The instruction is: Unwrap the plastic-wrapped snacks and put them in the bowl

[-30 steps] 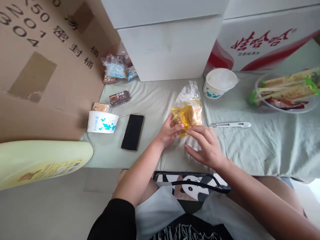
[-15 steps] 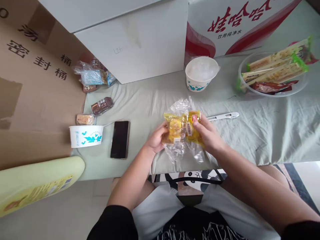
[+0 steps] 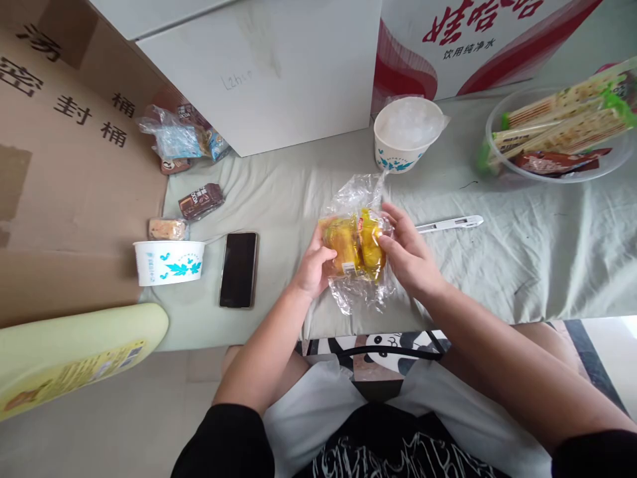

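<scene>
Gripping yellow packets (image 3: 348, 242): left hand (image 3: 312, 267), right hand (image 3: 414, 262); red-white box (image 3: 469, 50) reads "饮用纯净水".

Packets (image 3: 343, 242) in the middle, between left hand (image 3: 314, 267) and right hand (image 3: 415, 259)! Over to the left on the cloth (image 3: 279, 199), the phone (image 3: 239, 271); farther left, a paper cup (image 3: 169, 264), snack (image 3: 166, 229) right behind it. On the right, the cutter (image 3: 455, 224); farther right and behind, a bowl (image 3: 600, 169) of sticks (image 3: 555, 133). A second cup (image 3: 398, 153) stands behind the packets, before the carton (image 3: 448, 73).
</scene>
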{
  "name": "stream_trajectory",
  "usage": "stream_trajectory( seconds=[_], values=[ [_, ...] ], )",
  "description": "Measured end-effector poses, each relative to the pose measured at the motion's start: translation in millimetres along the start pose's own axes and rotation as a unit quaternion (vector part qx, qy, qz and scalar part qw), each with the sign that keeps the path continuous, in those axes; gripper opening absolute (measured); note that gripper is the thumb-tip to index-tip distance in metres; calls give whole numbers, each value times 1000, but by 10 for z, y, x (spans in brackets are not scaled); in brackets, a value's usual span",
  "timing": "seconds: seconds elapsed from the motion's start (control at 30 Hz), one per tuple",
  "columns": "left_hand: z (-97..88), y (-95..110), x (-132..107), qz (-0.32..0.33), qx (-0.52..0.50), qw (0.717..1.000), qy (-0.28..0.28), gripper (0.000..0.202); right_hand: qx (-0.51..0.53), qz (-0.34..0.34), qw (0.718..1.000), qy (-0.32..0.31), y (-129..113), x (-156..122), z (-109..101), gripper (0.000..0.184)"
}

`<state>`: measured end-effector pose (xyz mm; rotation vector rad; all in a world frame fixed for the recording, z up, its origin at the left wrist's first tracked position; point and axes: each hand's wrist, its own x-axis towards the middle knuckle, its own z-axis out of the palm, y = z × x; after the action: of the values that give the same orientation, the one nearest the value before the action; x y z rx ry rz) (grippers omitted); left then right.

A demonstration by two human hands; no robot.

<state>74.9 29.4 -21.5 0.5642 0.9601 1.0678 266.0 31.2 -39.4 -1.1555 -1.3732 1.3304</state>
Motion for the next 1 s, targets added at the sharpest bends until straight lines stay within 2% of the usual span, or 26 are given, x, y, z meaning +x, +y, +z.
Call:
stream_trajectory(
  seconds=[0.13, 0.23, 0.33, 0.47, 0.6, 0.67, 0.77, 0.87, 0.93, 1.0],
  values=[
    [13, 76, -18, -25, -43, 999, -6, 79, 99, 95, 991, -1, -87, 16, 37, 83],
    [0, 126, -44, -41, -67, 997, -27, 80, 139, 126, 982, 1, -124, 38, 25, 87],
    [-19, 122, -70, -39, -51, 997, -51, 87, 137, 110, 984, 18, -145, 48, 24, 87],
    [-44, 77, -81, -49, 36, 994, -89, 109, 73, 65, 995, 27, -145, 16, 78, 84],
    [-74, 104, -50, 41, 164, 984, -62, 99, -1, 18, 999, 50, -113, -27, 121, 89],
    [-78, 118, -36, 75, 211, 972, -65, 96, -30, 2, 999, 43, -105, -42, 125, 93],
    [-55, 94, -40, 92, 215, 970, -71, 99, -79, -44, 996, 29, -128, -59, 121, 83],
    [-30, 53, -66, 86, 190, 976, -64, 92, -132, -104, 986, 13, -179, -72, 103, 58],
    [-28, 46, -79, 73, 176, 980, -60, 89, -136, -132, 982, -14, -208, -72, 80, 44],
    [-37, 56, -80, 55, 153, 985, -58, 88, -102, -136, 984, -46, -220, -65, 49, 41]
  ],
)
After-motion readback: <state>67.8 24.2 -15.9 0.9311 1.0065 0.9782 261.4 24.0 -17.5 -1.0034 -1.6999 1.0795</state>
